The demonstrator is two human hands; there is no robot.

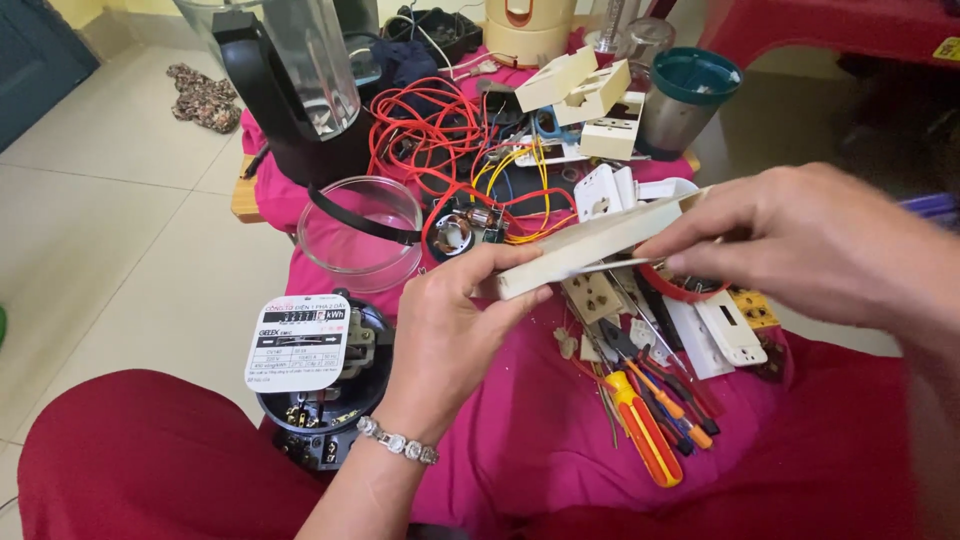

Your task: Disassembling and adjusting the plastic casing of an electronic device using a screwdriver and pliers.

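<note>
Between the 2 hands, a long cream plastic strip [590, 245] is held over the pink cloth [530, 420]. The left hand [455, 320] has its fingers [510, 265] closed on the near end; the right hand [800, 245] pinches the far end together with a thin metal probe [610, 266] lying along the lower edge. That probe could slip off the edge and jab the left fingers, or the strip could twist loose and fall among the screwdrivers [645, 415] just below. Left of the left fingers, a round black meter [320, 385] carries a white rectangular label [297, 342] with a red-trimmed top. Beyond both hands lie red wires [420, 130].
</note>
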